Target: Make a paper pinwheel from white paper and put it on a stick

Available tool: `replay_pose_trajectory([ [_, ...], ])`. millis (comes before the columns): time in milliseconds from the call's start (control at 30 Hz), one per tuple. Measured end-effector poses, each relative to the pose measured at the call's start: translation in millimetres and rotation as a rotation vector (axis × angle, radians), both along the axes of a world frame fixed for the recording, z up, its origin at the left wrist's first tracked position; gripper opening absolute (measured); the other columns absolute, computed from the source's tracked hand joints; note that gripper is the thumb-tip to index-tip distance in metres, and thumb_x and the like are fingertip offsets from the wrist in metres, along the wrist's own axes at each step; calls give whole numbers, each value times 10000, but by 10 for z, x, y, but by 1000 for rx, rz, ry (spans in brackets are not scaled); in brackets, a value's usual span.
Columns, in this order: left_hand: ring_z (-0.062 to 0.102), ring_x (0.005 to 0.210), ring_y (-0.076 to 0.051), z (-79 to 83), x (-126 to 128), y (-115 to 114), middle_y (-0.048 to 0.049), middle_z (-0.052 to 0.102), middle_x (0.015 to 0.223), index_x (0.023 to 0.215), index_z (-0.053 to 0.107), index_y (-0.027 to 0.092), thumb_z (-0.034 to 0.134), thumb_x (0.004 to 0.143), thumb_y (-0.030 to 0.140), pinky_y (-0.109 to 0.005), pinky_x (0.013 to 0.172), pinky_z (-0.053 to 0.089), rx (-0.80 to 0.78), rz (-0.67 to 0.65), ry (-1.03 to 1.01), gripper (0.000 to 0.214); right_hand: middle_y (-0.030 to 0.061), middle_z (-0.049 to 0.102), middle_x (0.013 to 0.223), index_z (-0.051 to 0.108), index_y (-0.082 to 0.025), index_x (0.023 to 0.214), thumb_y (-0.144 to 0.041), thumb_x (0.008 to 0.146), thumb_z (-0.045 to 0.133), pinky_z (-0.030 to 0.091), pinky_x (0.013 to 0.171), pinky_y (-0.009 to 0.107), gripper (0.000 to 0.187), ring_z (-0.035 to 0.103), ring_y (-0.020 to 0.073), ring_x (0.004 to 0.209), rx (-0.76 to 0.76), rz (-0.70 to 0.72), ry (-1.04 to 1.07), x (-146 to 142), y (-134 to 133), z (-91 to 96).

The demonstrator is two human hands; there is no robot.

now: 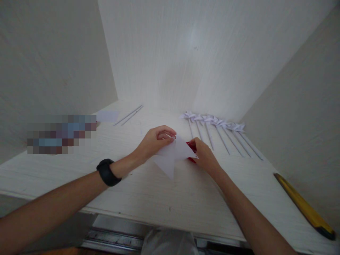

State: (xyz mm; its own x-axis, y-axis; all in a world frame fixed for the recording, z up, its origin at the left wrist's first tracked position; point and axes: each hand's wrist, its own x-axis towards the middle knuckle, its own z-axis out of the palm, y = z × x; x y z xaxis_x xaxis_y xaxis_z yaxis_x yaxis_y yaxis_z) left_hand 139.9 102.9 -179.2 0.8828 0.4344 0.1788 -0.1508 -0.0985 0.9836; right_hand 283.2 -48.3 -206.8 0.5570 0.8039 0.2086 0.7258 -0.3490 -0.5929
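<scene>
My left hand [156, 140], with a black watch [107, 172] on its wrist, pinches the top of a folded white paper sheet [171, 156] just above the white desk [148, 191]. My right hand [203, 154] is closed around a red tool [191, 147] at the paper's right edge; only a small red part shows, so I cannot name it. The paper's cut points hang down towards the desk.
Several finished white paper pinwheels on sticks [217, 131] lie in a row at the back right. Two thin white sticks [129, 115] and a paper scrap [107, 115] lie at the back left. A yellow and black utility knife [305, 205] rests near the right wall. Walls enclose three sides.
</scene>
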Motion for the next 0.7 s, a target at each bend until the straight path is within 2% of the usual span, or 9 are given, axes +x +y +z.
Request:
replay_pose_trajectory([
  [133,561,562,-82,5,-7,-7,6,659,742,854,626,175,681,705,202,-176,484,370,-27,12,8,161,75,645,928,515,-187,882,-69,631,641,489,752,336,304,610,201,852,3,2,-39,8,1,-13],
  [333,576,600,-87,2,-3,-8,-5,672,797,853,627,174,686,707,216,-176,503,375,-52,1,-11,162,72,636,899,526,-175,873,-67,652,614,456,709,311,262,578,198,826,-34,-43,-95,3,15,-24],
  [600,610,727,-99,-25,8,22,-13,682,840,892,648,172,647,734,164,-177,611,419,3,11,-82,158,58,620,864,527,-181,831,-106,679,599,416,679,295,184,551,193,795,-47,-72,-135,3,31,-32],
  [700,617,740,-110,-35,13,28,-18,683,841,895,650,176,664,734,200,-188,624,429,14,22,-86,163,56,615,861,525,-179,837,-103,678,603,409,676,289,193,547,191,794,-46,-54,-143,14,32,-46],
])
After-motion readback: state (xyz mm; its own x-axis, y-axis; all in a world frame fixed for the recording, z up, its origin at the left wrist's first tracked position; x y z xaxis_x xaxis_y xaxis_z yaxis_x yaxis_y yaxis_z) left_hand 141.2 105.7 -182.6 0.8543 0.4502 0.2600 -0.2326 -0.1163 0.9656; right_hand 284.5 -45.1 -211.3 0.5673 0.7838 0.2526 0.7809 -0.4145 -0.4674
